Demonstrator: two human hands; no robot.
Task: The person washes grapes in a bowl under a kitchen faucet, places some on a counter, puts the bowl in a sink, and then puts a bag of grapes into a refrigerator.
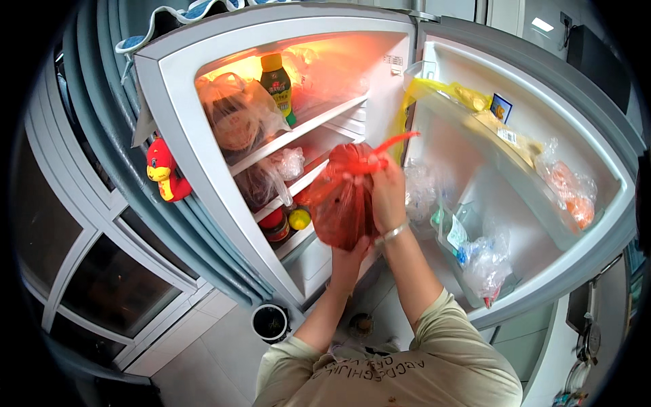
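In front of the open fridge (178,108) I hold a full red plastic bag (339,210) with both hands. My right hand (388,197) is closed at its gathered top, where a loose red end (399,139) sticks out to the right. From below, my left hand (350,263) grips the bag's underside; part of its fingers is hidden. What the bag contains cannot be made out. Just behind it, the lower shelf carries a yellow-green round item (299,218) and a dark red-lidded jar (274,227).
On the top shelf stand a green bottle with a yellow cap (277,88) and a bagged stack of flat round food (237,125). The open door (468,183) at right holds several bagged items. A red-yellow toy (165,173) hangs at left; a black bin (270,323) stands on the floor.
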